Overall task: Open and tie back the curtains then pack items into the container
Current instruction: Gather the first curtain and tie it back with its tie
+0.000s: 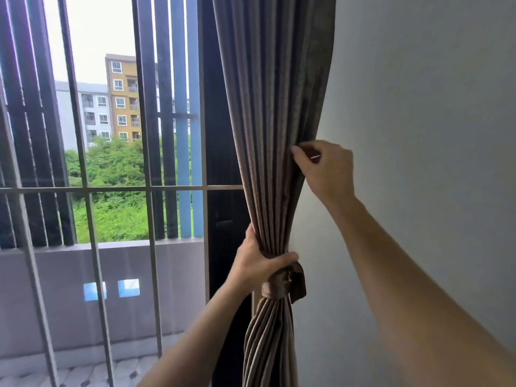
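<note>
Clasping the gathered curtain (268,107) just above its satin tie (280,284), a person's left hand (258,256) wraps fingers and thumb round the bundle. The right hand (328,169), higher up, pinches a fold at the cloth's wall-side edge between thumb and fingertips. The curtain hangs drawn to the right of the window, against the pale wall (418,107). The tie cinches it into a narrow waist, with the tie's loose end sticking out on the wall side. The fabric looks soft and fairly heavy, with a slight sheen that suggests it may slide in the hand. It is probably best held as a whole bundle near the tie, with single pleats tugged only lightly to even them. Beyond the grip, the window bars (92,188) stand uncovered, showing a balcony wall (139,275), green trees (111,169) and apartment blocks (122,99). No container is in view, so the packing appears not yet begun.
</note>
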{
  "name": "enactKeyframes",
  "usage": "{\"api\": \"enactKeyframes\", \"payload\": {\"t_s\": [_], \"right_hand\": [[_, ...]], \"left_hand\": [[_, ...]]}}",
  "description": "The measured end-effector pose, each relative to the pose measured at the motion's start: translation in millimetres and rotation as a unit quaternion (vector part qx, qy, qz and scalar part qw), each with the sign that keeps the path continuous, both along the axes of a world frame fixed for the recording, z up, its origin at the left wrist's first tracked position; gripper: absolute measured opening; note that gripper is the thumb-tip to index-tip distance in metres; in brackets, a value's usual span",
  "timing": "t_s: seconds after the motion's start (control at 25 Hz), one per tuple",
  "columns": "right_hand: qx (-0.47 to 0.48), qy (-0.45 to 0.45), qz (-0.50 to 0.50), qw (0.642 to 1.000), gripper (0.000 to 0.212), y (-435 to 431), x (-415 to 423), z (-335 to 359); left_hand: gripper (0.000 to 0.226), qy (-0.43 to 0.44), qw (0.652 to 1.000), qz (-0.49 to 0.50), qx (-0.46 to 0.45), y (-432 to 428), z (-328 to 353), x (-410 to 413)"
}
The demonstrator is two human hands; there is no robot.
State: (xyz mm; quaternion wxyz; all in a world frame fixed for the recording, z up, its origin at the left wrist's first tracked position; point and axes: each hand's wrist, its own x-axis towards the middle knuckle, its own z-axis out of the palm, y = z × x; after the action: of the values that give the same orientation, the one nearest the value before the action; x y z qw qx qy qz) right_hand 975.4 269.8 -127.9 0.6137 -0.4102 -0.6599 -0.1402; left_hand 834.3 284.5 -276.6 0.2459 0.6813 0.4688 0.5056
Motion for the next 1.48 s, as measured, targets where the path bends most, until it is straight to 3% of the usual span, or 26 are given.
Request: {"api": "enactKeyframes", "payload": {"t_s": [0.16,0.36,0.48,0.6,0.68,0.76,0.84,0.92,1.04,1.24,1.48], "right_hand": [[-0.147,-0.087,-0.017,0.985,0.034,8.8,-9.8,19.7],[-0.110,-0.069,-0.030,0.991,0.026,1.2,-11.9,30.1],[-0.067,-0.033,-0.022,0.997,0.023,-2.8,-9.9,23.2],[-0.023,0.021,0.042,0.999,0.031,-8.9,-13.1,37.4],[-0.032,-0.008,0.071,0.997,0.036,-9.7,-15.7,56.0],[-0.043,-0.048,0.054,0.996,0.038,-6.0,-17.9,69.1],[-0.006,-0.022,0.030,0.999,0.050,-2.2,-16.3,72.2],[0.073,0.003,-0.003,0.997,0.054,-5.6,-14.3,64.5],[0.162,-0.024,0.009,0.986,0.044,-19.0,-27.1,42.0],[0.099,-0.054,0.100,0.989,0.040,-23.0,-102.5,-13.0],[-0.010,-0.077,0.255,0.964,0.040,-6.2,-245.9,-94.8]], "left_hand": [[0.124,-0.035,0.996,0.083,-0.013,3.9,-11.7,21.7],[0.070,-0.056,0.989,0.137,-0.012,-8.0,-15.6,40.0],[0.058,-0.059,0.989,0.133,-0.013,-12.2,-13.8,45.4],[0.061,-0.071,0.988,0.134,0.000,-13.1,-16.5,42.4],[0.067,-0.071,0.988,0.137,0.007,-13.3,-18.7,41.0],[0.073,-0.062,0.991,0.120,0.007,-12.1,-19.1,37.4],[0.084,-0.062,0.996,0.067,0.010,-9.8,-19.3,27.2],[0.086,-0.061,0.997,0.036,0.030,-8.6,-21.3,10.7],[0.080,-0.081,0.992,0.086,0.051,-5.1,-22.9,-17.8],[0.059,-0.038,0.979,0.176,0.097,-18.1,0.8,-82.4],[0.057,0.039,0.930,0.344,0.123,-57.1,0.3,-238.2]]}}
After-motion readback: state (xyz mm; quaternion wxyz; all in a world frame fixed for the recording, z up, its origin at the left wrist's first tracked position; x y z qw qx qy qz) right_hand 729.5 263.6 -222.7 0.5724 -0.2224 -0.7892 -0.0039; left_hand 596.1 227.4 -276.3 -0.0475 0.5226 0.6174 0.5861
